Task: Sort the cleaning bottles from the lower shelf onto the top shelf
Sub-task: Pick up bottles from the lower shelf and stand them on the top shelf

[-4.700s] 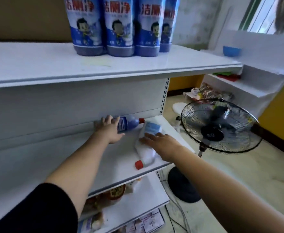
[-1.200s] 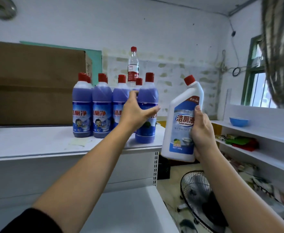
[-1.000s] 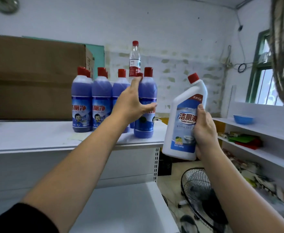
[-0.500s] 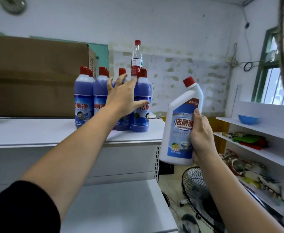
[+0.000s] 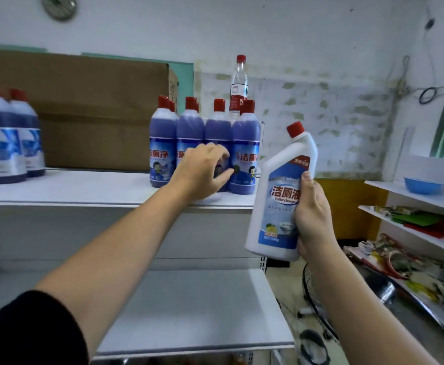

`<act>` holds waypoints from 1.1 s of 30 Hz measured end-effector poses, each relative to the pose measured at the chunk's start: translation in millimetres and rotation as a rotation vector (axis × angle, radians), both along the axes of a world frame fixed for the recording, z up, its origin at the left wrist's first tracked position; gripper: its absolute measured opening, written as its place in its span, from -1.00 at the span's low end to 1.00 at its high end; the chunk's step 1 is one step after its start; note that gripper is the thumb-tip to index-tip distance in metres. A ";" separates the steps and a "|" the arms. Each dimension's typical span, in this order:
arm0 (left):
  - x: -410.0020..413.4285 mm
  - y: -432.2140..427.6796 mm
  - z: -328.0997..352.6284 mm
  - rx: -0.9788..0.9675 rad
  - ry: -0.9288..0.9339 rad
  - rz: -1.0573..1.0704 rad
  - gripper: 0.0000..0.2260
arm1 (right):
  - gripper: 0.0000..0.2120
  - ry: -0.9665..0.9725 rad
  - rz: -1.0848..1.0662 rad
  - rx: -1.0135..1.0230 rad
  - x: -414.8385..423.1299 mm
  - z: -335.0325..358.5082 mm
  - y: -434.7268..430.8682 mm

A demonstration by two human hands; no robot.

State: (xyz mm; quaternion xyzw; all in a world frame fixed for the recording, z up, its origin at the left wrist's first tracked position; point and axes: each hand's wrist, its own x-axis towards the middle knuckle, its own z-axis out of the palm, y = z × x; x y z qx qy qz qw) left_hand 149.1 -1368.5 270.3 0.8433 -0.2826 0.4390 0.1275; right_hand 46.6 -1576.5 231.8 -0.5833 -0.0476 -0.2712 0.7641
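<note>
Head cam: the right grip (image 5: 313, 214) has its fingers and thumb wrapped round a white toilet cleaner bottle (image 5: 281, 201), red cap up and leaning a bit to the left. It's held in the air just off the right end of the top shelf (image 5: 84, 188), so it's not on any shelf at the moment. The left grip (image 5: 202, 169) is out over the top shelf right in front of a tight bunch of purple cleaner bottles (image 5: 189, 143) with red caps. Its fingers are loosely curled with the thumb sticking out and nothing in it, and honestly I can't tell if the fingertips touch the bottle behind them. A clear water bottle (image 5: 238, 83) pokes up behind that bunch, and a big cardboard box (image 5: 84, 106) sits along the back of the shelf. Further left on the same shelf are two more blue bottles (image 5: 5, 143), pretty blurry. The lower shelf (image 5: 189, 312) runs under both forearms, and there's a black sleeve (image 5: 26, 333) on the left arm. Off to the right, another white shelf unit carries a blue bowl (image 5: 420, 184), and part of a fan (image 5: 318, 299) shows down on the floor.
</note>
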 end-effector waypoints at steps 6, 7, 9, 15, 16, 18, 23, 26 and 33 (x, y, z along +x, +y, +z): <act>-39.5 82.2 -11.6 0.057 0.552 0.076 -0.76 | -0.56 0.057 0.106 -0.043 -0.4 2.9 76.3; -45.0 98.5 -13.0 0.086 0.566 0.107 -0.73 | -0.56 0.062 0.130 -0.053 -1.4 3.1 92.1; -55.1 135.7 -18.3 0.117 0.576 0.176 -0.70 | -0.58 0.066 0.174 -0.064 -4.4 2.8 125.6; -100.7 265.6 -31.4 -0.031 0.525 0.416 -0.69 | -0.58 0.084 0.309 -0.109 -20.2 -0.9 240.7; -109.9 288.4 -31.5 -0.042 0.513 0.460 -0.71 | -0.58 0.088 0.333 -0.119 -23.2 -1.1 262.2; -129.1 335.1 -31.9 -0.054 0.484 0.543 -0.72 | -0.62 0.091 0.379 -0.127 -29.5 -2.5 306.6; -174.7 447.6 -38.2 -0.097 0.488 0.664 -0.70 | -0.64 0.063 0.490 -0.123 -46.2 -6.5 420.1; -194.2 498.0 -39.4 -0.102 0.462 0.743 -0.70 | -0.66 0.045 0.542 -0.102 -52.2 -7.6 482.4; -227.9 599.7 -45.2 -0.149 0.455 0.827 -0.68 | -0.66 0.023 0.668 -0.124 -47.3 -3.3 608.7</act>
